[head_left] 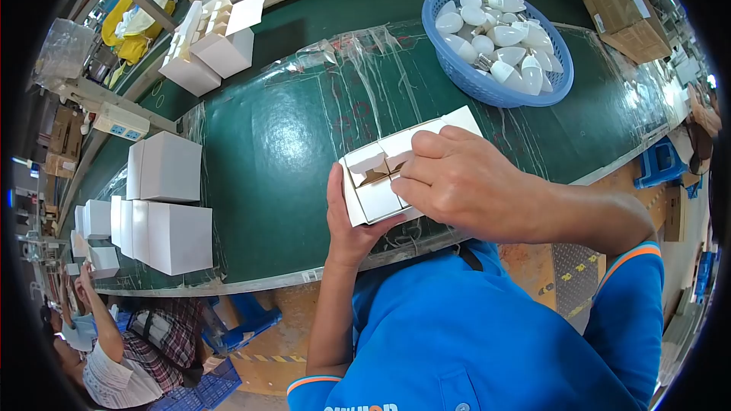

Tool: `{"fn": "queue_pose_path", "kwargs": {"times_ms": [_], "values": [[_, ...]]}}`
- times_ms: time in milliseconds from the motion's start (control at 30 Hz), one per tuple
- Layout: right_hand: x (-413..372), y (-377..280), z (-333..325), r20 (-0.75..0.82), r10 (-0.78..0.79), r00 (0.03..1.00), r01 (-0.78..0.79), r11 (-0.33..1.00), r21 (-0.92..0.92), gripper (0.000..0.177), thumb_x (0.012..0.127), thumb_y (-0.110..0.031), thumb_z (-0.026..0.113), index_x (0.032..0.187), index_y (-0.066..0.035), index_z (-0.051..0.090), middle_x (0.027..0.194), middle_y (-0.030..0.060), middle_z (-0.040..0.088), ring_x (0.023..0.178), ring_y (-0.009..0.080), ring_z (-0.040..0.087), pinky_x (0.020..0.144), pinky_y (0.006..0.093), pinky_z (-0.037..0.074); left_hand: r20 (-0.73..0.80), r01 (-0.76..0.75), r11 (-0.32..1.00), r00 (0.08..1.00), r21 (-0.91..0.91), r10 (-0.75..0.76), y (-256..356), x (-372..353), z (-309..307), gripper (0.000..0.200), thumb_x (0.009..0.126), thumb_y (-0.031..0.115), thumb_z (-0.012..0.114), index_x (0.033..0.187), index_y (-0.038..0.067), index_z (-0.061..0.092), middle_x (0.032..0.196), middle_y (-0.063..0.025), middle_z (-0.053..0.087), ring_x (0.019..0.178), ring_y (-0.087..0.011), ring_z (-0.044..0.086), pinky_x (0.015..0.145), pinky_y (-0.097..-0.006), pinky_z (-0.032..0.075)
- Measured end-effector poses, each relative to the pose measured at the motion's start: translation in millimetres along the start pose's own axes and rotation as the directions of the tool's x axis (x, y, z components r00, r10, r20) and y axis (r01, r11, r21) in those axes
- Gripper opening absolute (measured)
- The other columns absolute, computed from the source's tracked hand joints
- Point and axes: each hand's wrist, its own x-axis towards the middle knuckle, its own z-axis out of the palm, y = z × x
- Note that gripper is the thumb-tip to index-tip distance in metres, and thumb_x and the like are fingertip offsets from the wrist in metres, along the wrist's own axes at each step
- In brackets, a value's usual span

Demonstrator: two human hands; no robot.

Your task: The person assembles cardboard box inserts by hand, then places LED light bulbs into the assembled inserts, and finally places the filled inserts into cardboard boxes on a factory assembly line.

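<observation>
A white carton (356, 215) lies tilted in front of me, with small white boxes (378, 199) packed inside in a grid and their tops partly open. My left hand (352, 232) grips the carton's left end, thumb along the near side and fingers up the left side. Over the carton's right half is my right hand (464, 179), its fingers curled and pressed together at the small boxes' tops. Whatever those fingers pinch is hidden by the hand. A carton flap (463, 119) sticks up beyond it.
A blue plastic basket (487, 91) of white light bulbs (509, 35) stands at the back right. Beyond it is a brown cardboard box (620, 11). White cartons (180, 237) stand at left, and an open carton (221, 49) at back left. Another person (114, 369) sits at lower left.
</observation>
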Motion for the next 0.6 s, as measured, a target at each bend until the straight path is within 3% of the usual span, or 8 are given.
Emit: {"fn": "queue_pose_path", "kwargs": {"times_ms": [67, 200, 400, 600], "values": [[2, -2, -5, 0.062, 0.039, 0.997, -0.033, 0.995, -0.091, 0.013, 0.072, -0.013, 0.061, 0.081, -0.004, 0.062, 0.08, 0.006, 0.06, 0.082, 0.0223, 0.054, 0.069, 0.0345, 0.044, 0.001, 0.01, 1.0, 1.0, -0.006, -0.01, -1, -2, 0, 0.119, 0.058, 0.026, 0.092, 0.146, 0.001, 0.015, 0.126, -0.0203, 0.056, 0.111, -0.032, 0.061, 0.09, -0.0392, 0.052], [8, -2, -9, 0.124, 0.084, 0.989, -0.078, 0.996, -0.048, 0.013, 0.071, -0.012, 0.061, 0.079, -0.003, 0.061, 0.08, 0.0071, 0.061, 0.082, 0.0228, 0.055, 0.07, 0.0347, 0.045, -0.004, -0.004, 1.0, 1.0, -0.022, 0.004, 0, 0, 1, 0.119, 0.058, 0.026, 0.092, 0.146, 0.001, 0.016, 0.125, -0.0205, 0.056, 0.11, -0.0321, 0.061, 0.09, -0.0392, 0.053], [19, -4, -8, 0.255, 0.018, 0.967, 0.019, 0.99, -0.142, 0.012, 0.066, -0.011, 0.061, 0.073, -0.002, 0.059, 0.074, 0.0096, 0.059, 0.079, 0.0233, 0.054, 0.067, 0.034, 0.045, 0.007, -0.01, 1.0, 1.0, 0.012, 0.01, 7, 0, -1, 0.117, 0.059, 0.025, 0.092, 0.145, 0.0, 0.017, 0.125, -0.0207, 0.056, 0.11, -0.0323, 0.061, 0.09, -0.0392, 0.053], [13, 4, 13, -0.013, -0.029, 1.0, 0.025, 0.967, -0.252, 0.014, 0.066, -0.015, 0.061, 0.072, -0.004, 0.055, 0.07, 0.0075, 0.054, 0.075, 0.0222, 0.053, 0.064, 0.0335, 0.044, 0.017, -0.018, 0.994, 1.0, 0.112, 0.016, 3, -2, -3, 0.118, 0.058, 0.024, 0.093, 0.145, -0.002, 0.017, 0.129, -0.0208, 0.052, 0.114, -0.0313, 0.058, 0.095, -0.0397, 0.049]]}}
